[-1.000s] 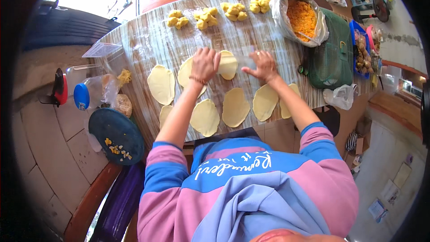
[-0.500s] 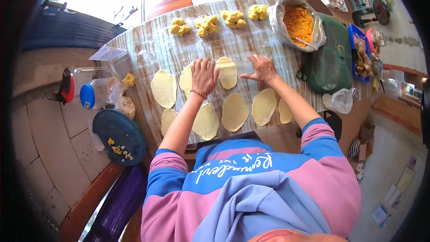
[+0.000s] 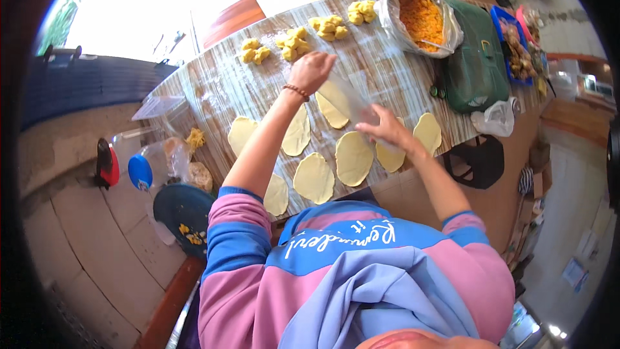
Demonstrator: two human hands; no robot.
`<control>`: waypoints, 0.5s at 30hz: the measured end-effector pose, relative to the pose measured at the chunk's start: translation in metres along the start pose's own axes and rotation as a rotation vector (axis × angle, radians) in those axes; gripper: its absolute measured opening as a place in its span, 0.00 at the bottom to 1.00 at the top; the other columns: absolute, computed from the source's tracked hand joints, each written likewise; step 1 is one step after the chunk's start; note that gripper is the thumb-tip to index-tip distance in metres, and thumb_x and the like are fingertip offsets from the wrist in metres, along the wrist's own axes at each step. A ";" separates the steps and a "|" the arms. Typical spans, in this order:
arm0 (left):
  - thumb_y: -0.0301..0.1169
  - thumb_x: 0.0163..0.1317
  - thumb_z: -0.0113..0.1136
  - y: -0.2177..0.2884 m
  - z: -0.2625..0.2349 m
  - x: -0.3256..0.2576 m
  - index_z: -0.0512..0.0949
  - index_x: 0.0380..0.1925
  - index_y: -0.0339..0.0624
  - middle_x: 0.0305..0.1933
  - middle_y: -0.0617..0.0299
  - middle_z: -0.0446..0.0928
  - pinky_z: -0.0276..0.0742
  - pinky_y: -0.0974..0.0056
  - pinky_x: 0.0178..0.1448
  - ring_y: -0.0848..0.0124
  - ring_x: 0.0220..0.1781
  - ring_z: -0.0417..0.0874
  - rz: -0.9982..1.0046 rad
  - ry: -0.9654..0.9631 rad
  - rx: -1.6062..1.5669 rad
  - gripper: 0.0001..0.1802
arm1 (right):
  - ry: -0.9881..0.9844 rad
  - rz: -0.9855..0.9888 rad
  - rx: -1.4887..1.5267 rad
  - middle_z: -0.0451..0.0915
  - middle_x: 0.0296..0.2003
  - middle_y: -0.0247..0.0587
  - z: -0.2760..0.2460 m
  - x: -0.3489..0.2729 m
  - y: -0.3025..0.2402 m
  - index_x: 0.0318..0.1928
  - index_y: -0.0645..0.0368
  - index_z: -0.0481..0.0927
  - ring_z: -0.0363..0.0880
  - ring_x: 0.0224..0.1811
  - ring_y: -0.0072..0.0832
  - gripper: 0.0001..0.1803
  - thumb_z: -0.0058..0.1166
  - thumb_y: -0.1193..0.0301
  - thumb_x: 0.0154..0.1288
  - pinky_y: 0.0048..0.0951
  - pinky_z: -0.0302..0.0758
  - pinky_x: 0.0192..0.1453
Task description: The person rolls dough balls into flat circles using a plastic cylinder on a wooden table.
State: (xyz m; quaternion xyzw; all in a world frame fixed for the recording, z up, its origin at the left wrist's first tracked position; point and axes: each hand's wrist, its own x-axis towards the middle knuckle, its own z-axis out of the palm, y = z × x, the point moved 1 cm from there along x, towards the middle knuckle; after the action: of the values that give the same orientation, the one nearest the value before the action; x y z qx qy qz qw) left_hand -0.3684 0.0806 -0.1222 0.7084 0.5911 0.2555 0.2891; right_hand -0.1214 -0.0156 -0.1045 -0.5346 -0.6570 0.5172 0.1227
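My left hand [image 3: 312,71] and my right hand [image 3: 386,130] each grip one end of a clear rolling pin [image 3: 352,98]. The pin lies slantwise over a flat yellow dough disc [image 3: 330,111] on the striped table [image 3: 226,87]. Several more rolled discs lie around it, such as one [image 3: 354,158] just below my right hand and one [image 3: 314,177] near the front edge. Small piles of yellow dough balls [image 3: 294,40] sit along the table's far side, beyond my left hand.
A plastic bag of orange filling [image 3: 420,21] with a spoon stands at the far right, beside a green bag [image 3: 476,64] and a blue tray [image 3: 516,45]. On the left are a dark blue plate [image 3: 181,210], a blue lid [image 3: 139,172], a red object [image 3: 107,163] and plastic bags [image 3: 184,161].
The pin has swung from level to slanted: my left hand moved away across the table and my right hand drew back toward me. The view has tilted.
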 end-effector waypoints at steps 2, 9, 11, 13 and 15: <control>0.45 0.69 0.52 0.009 0.015 0.015 0.80 0.23 0.39 0.34 0.50 0.81 0.77 0.49 0.44 0.51 0.38 0.82 0.195 -0.099 0.134 0.23 | 0.140 -0.007 0.058 0.83 0.38 0.54 0.037 -0.015 0.008 0.51 0.63 0.74 0.84 0.33 0.45 0.39 0.71 0.45 0.51 0.43 0.79 0.37; 0.39 0.67 0.51 -0.020 0.039 0.001 0.78 0.24 0.44 0.31 0.59 0.79 0.72 0.53 0.47 0.58 0.40 0.79 0.557 -0.225 0.354 0.16 | 0.563 0.120 -0.576 0.73 0.54 0.57 0.131 -0.006 0.020 0.67 0.61 0.60 0.74 0.56 0.51 0.42 0.64 0.55 0.60 0.45 0.76 0.53; 0.39 0.65 0.52 -0.030 0.026 -0.018 0.75 0.31 0.46 0.36 0.61 0.76 0.68 0.55 0.53 0.61 0.45 0.76 0.603 -0.126 0.339 0.10 | 0.589 0.104 -0.662 0.73 0.54 0.55 0.143 -0.013 0.015 0.69 0.60 0.59 0.75 0.55 0.51 0.43 0.64 0.55 0.59 0.45 0.76 0.53; 0.39 0.65 0.52 -0.044 0.015 -0.033 0.75 0.33 0.46 0.38 0.61 0.76 0.68 0.55 0.54 0.60 0.46 0.75 0.608 -0.047 0.314 0.10 | 0.625 0.006 -0.775 0.73 0.54 0.52 0.146 -0.005 0.006 0.73 0.56 0.54 0.74 0.52 0.48 0.49 0.66 0.56 0.57 0.45 0.75 0.53; 0.39 0.65 0.52 -0.054 0.010 -0.051 0.74 0.40 0.45 0.45 0.58 0.75 0.66 0.53 0.60 0.59 0.52 0.73 0.540 -0.068 0.311 0.11 | 0.621 -0.012 -0.840 0.72 0.55 0.52 0.152 -0.008 0.000 0.74 0.55 0.54 0.74 0.52 0.48 0.49 0.66 0.57 0.57 0.45 0.75 0.52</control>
State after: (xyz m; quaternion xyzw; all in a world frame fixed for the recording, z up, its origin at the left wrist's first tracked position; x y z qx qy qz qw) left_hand -0.4076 0.0370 -0.1689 0.8836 0.4037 0.2057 0.1187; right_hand -0.2270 -0.1053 -0.1674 -0.6621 -0.7436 0.0254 0.0898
